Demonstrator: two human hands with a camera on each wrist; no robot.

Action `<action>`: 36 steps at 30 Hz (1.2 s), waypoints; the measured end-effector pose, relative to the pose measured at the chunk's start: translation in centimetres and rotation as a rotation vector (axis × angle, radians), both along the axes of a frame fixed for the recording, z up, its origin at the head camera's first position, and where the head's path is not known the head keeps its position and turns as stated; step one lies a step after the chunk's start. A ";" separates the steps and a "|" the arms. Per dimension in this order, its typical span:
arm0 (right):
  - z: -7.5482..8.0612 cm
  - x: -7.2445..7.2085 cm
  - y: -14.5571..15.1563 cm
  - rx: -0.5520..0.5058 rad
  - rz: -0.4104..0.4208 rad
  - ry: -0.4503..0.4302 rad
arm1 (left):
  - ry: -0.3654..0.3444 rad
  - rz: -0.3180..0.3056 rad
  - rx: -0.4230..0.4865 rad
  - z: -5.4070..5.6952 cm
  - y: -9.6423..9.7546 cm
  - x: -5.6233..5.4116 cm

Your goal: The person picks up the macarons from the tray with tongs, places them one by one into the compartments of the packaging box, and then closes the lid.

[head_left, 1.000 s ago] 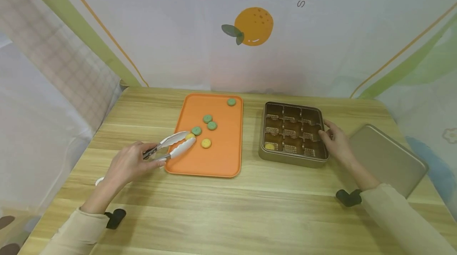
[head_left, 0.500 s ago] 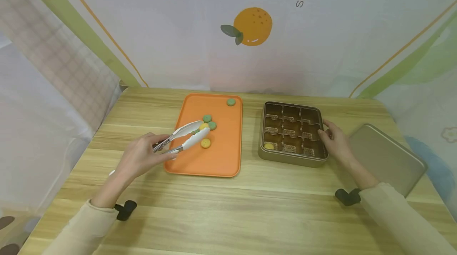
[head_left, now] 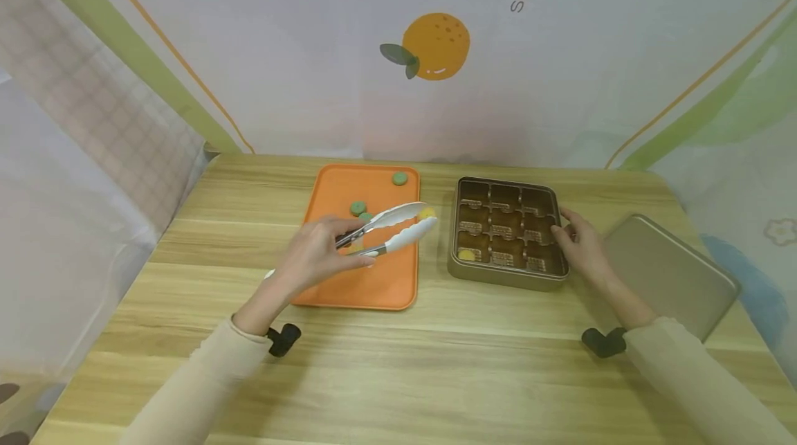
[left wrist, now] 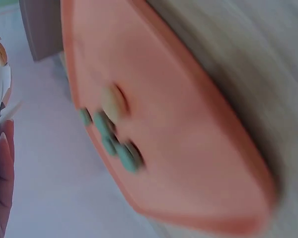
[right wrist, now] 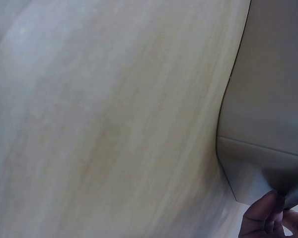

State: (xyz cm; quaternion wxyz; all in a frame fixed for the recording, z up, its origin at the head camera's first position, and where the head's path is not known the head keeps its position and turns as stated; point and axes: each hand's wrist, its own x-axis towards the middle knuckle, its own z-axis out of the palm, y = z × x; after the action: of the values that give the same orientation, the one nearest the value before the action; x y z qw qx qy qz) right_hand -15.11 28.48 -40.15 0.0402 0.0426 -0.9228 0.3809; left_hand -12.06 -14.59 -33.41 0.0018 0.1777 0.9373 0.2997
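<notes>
My left hand (head_left: 317, 255) holds tongs (head_left: 411, 234) with white scalloped tips over the right edge of the orange tray (head_left: 386, 289). A round yellow cookie (head_left: 427, 212) is pinched at their ends, off the tray. Green cookies (head_left: 358, 208) lie on the tray, partly hidden by the tongs; in the left wrist view one yellow cookie (left wrist: 113, 103) lies near them. My right hand (head_left: 585, 251) grips the right side of a bronze tin (head_left: 507, 277), thumb at its rim. The tin's brown insert has several compartments; its front-left one holds a yellow cookie (head_left: 466, 255).
A flat bronze lid (head_left: 675, 272) lies on the wooden table (head_left: 436, 376), right of the tin and partly behind my right forearm. Another green cookie (head_left: 400, 178) sits at the tray's far right corner. A printed cloth (head_left: 299, 71) hangs behind the table.
My left hand has lifted the yellow cookie with the tongs and carried it rightward from the tray's left part toward the tin. The right hand has stayed on the tin.
</notes>
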 end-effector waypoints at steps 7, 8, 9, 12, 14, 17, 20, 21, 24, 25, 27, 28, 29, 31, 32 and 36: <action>0.0 -0.1 0.0 0.013 -0.003 -0.001 | 0.016 -0.093 0.012 -0.4 4.1 -0.8; 0.0 -0.1 0.0 0.015 -0.003 -0.002 | 0.014 -0.106 0.010 -0.5 4.6 -0.9; 0.0 -0.1 0.0 0.019 -0.004 -0.001 | 0.009 -0.114 0.007 -0.5 5.1 -0.9; 0.0 -0.1 0.0 0.017 0.000 0.000 | 0.000 -0.139 -0.013 -0.7 6.5 -1.0; 0.0 -0.1 0.0 0.010 0.004 0.003 | 0.007 -0.153 -0.037 -0.8 7.3 -1.0; -0.1 -0.1 0.0 -0.006 0.005 0.003 | 0.047 -0.185 -0.072 -1.0 8.3 -1.1; -0.2 -0.1 0.0 -0.011 0.001 0.000 | 0.082 -0.207 -0.111 -1.1 9.1 -1.2; -0.2 -0.1 0.0 -0.013 0.000 -0.001 | 0.085 -0.209 -0.125 -1.2 9.4 -1.2; -0.2 -0.1 0.0 -0.013 -0.001 0.004 | 0.082 -0.219 -0.156 -1.2 10.1 -1.2; -0.2 -0.1 0.0 -0.012 -0.003 0.007 | 0.079 -0.222 -0.167 -1.2 10.3 -1.2; -0.2 0.0 0.0 -0.012 -0.003 0.009 | 0.072 -0.229 -0.188 -1.2 10.8 -1.2; -0.2 0.0 0.0 -0.010 -0.005 0.010 | 0.069 -0.232 -0.199 -1.1 10.9 -1.3; -0.2 0.0 0.0 -0.010 -0.008 0.011 | 0.068 -0.234 -0.211 -1.1 11.1 -1.3; -0.2 0.0 0.0 -0.008 -0.011 0.012 | 0.058 -0.235 -0.232 -1.0 11.4 -1.3; -0.2 0.0 0.0 -0.007 -0.013 0.014 | 0.051 -0.236 -0.238 -1.0 11.5 -1.3; -0.3 -0.2 0.0 -0.003 -0.020 0.029 | 0.034 -0.242 -0.244 -0.9 11.9 -1.3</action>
State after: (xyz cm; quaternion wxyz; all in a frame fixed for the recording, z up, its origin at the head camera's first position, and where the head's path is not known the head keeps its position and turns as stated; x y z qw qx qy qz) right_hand -15.28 28.52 -40.48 0.0574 0.0390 -0.9220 0.3810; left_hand -13.38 -2.72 -34.30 0.0436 0.2928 0.9384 0.1783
